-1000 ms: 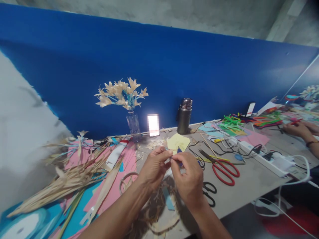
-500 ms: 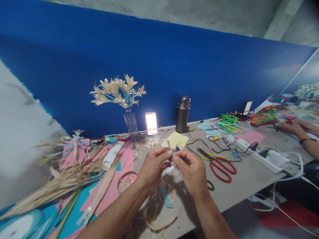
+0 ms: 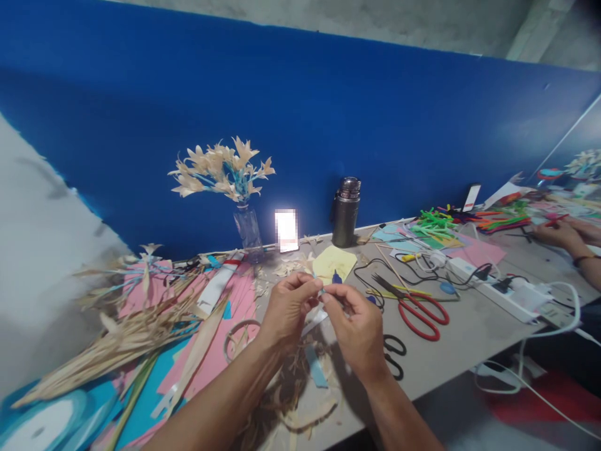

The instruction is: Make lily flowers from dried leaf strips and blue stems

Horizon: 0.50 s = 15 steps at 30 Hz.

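Note:
Both my hands meet above the grey table [image 3: 469, 338], fingertips pinched together. My left hand [image 3: 286, 308] and my right hand [image 3: 357, 329] pinch a thin light-blue strip [image 3: 323, 290] between thumbs and forefingers. The strip is tiny and mostly hidden by the fingers. Below the hands lie pale straw scraps [image 3: 300, 407] and a blue paper slip [image 3: 315, 369]. Red-handled scissors [image 3: 417, 310] lie just right of my right hand, and black-handled scissors [image 3: 393, 354] sit beside my right wrist.
A glass bottle with pale straw flowers [image 3: 225, 172] and a metal flask [image 3: 346, 212] stand by the blue wall. Pink and blue paper and dried leaves [image 3: 141, 326] cover the left. A power strip with cables [image 3: 498, 288] lies right. Another person's hands [image 3: 563, 235] work far right.
My hands stay pinched together on the strip, shifting only slightly. The view drifted a little; nothing on the table moved.

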Motion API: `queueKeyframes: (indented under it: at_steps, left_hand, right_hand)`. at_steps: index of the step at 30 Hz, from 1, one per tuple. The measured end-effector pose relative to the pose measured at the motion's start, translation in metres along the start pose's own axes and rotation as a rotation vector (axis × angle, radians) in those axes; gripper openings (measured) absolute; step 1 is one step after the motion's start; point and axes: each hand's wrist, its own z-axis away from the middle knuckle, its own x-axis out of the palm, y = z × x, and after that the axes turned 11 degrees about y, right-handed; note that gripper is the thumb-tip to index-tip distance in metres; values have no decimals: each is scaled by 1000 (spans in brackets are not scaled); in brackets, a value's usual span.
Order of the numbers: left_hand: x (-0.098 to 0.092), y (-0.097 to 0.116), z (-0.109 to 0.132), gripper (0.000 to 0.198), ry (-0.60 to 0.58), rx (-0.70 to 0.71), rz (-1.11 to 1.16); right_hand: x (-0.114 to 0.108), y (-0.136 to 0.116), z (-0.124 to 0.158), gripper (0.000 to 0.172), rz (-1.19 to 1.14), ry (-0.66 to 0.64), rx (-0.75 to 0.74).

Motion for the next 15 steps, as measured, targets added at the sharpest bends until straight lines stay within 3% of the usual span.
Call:
queueKeyframes:
  at_steps: [4, 6, 12, 15]
  left_hand:
    - [-2, -2, 1, 33, -36, -34, -7]
    - [-3, -2, 2, 29, -25, -42, -16]
    - [-5, -4, 1, 19, -40, 8, -106]
    - [-5, -4, -1, 22, -31, 33, -118]
  right_hand:
    - [-3, 2, -5, 13, -99, -27, 193]
    - [-5, 5, -6, 13, -99, -15, 204]
    - [-5, 9, -4, 12, 73, 60, -109]
    - [-3, 7, -3, 14, 93, 54, -193]
